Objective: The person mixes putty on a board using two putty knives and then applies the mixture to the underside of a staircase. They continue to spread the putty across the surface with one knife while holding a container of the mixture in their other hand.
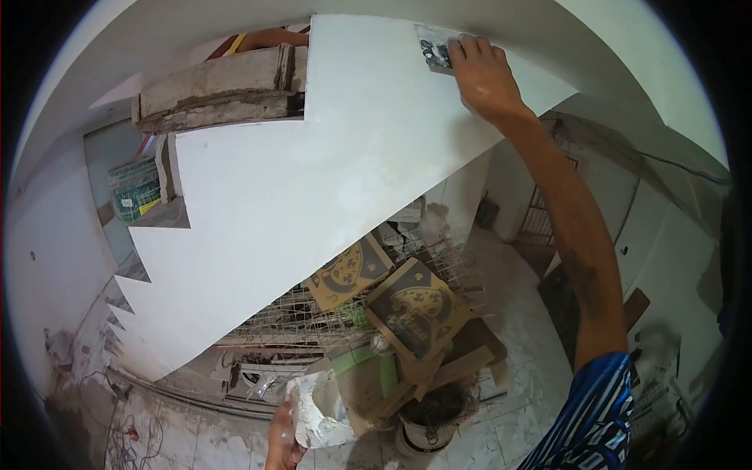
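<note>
My right hand (pixel 483 77) reaches up to the top of the white stair side wall (pixel 313 157). Its fingers grip a flat rectangular putty scraper (pixel 435 53), grey with dark smears, lying against the wall surface. Low in the view, my left hand (pixel 283 439) is closed on the left edge of a white, putty-smeared holder (pixel 321 411). Thick white putty coats its face; what the holder is made of cannot be made out.
Stepped concrete stairs (pixel 215 86) edge the wall, with another person's arm (pixel 270 39) behind the top. Below stand cardboard boxes (pixel 419 305), wire mesh (pixel 274 317) and a bucket (pixel 423 435). A green sack (pixel 135 188) rests at left. Cables (pixel 141 439) trail across the floor.
</note>
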Demonstrator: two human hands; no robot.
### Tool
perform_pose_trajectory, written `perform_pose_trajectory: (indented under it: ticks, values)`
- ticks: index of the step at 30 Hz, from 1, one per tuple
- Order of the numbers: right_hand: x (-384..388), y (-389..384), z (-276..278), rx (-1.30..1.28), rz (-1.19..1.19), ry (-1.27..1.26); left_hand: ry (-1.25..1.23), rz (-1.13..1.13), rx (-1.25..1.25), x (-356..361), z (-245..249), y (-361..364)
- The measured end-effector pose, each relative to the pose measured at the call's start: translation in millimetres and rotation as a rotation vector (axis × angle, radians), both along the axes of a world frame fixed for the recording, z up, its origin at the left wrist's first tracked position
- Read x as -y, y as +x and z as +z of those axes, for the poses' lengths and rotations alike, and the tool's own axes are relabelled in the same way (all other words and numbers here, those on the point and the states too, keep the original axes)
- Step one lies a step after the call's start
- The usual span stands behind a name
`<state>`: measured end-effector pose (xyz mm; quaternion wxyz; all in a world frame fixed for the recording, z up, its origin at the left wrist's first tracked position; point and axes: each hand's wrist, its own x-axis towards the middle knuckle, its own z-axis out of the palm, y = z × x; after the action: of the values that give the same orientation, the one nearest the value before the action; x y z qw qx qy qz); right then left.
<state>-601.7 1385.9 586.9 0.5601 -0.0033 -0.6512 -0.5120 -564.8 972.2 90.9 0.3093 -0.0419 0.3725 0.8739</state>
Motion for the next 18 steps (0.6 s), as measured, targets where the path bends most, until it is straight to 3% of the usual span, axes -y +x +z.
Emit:
perform_pose_trajectory:
  ticks: [7, 9, 10, 13, 18]
  values:
    - [8, 11, -64, 0.132, -0.081, -0.035, 0.059, 0.008, -0.002, 1, -8, -5]
    - [15, 25, -74, 0.227, 0.088, 0.013, 0.113, 0.019, 0.019, 4, -7, -4]
    - [19, 28, -74, 0.276, 0.174, 0.039, 0.141, 0.026, 0.030, 3, -7, -4]
    - [45, 26, -47, 0.083, 0.155, 0.131, 0.150, 0.019, 0.038, 2, -10, -6]
    - [41, -1, 2, -0.001, 0.056, 0.122, 0.119, 0.035, 0.016, 3, -12, -7]
